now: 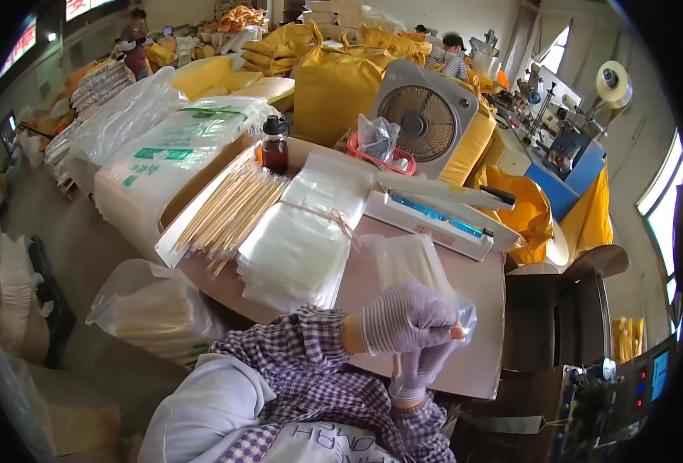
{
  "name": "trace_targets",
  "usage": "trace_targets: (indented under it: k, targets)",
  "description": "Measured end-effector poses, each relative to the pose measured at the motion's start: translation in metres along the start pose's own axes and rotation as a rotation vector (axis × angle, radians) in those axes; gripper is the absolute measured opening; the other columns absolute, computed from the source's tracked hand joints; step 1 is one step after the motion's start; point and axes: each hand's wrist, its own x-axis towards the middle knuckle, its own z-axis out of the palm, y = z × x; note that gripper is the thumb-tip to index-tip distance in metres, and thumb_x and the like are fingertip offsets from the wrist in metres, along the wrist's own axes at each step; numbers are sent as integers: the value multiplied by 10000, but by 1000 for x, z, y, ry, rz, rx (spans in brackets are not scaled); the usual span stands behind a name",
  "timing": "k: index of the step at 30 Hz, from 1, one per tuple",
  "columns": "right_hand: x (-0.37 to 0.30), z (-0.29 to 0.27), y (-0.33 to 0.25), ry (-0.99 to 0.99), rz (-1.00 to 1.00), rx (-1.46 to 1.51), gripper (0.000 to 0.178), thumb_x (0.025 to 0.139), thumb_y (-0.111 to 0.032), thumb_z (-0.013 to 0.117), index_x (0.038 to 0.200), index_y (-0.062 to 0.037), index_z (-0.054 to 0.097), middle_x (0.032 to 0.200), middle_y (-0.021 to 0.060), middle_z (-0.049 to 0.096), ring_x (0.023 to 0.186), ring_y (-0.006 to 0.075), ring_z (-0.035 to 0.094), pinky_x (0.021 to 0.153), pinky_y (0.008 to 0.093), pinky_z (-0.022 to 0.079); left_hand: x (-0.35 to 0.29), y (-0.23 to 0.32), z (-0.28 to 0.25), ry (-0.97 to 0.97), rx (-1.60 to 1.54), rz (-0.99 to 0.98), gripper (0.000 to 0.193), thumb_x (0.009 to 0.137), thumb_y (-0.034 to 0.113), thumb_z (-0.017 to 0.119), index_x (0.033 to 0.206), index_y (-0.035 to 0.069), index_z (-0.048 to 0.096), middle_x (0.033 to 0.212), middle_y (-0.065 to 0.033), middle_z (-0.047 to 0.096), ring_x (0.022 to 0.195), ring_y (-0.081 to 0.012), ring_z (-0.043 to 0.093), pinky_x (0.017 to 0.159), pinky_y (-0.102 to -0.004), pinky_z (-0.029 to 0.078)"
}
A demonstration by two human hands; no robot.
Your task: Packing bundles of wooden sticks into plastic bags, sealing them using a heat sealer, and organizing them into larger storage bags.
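My left hand (404,315), in a striped glove with a bare fingertip showing, is closed on the gathered end of a clear plastic bag (412,262). The bag lies over the table in front of me, and pale, long shapes show faintly through it. Just below, my right hand (422,366), gloved the same way, presses its fingers together against the left; what lies between them is mostly hidden. To their left is a stack of flat clear bags (299,251) with a tie across it. Beside that stack rests a pile of thin wooden sticks (229,204) in clear wrapping.
A white bar sealer (434,224) stands behind my hands, with a grey box fan (417,116) and a red basket (399,158) beyond. A dark bottle (275,147) is at the table's far left. A bagged bundle of sticks (156,316) sits low left; open cartons (553,324) stand right.
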Motion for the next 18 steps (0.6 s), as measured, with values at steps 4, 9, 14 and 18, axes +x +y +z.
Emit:
trace_targets:
  k: [4,9,14,18]
  targets:
    - [-28,-14,48,-317,17,-530,598,778,-141,535,1298,-9,273,1237,294,352,1114,439,397,905,447,368,-49,-66,28,-291,149,-343,247,802,336,571,848,112,663,716,-87,613,615,-243,578,552,-319,446]
    - [-48,-45,26,-694,278,-478,482,681,-190,646,1121,-53,503,1189,229,444,1147,386,383,941,394,358,-135,-74,35,-216,-143,-629,243,799,318,599,885,98,653,715,-115,618,610,-209,597,585,-300,468]
    - [-40,-57,-9,-542,311,-282,271,695,-16,591,966,-16,614,923,137,612,837,232,603,741,274,474,-155,-69,28,-69,-218,-629,293,805,315,606,927,51,642,721,-122,621,625,-174,601,589,-271,473]
    - [-40,-60,-6,-1147,560,56,309,755,-43,572,1062,-13,583,1024,145,601,947,218,575,841,287,441,-139,-62,23,-111,-227,-611,222,805,228,616,882,21,644,756,-129,632,673,-186,620,592,-266,469]
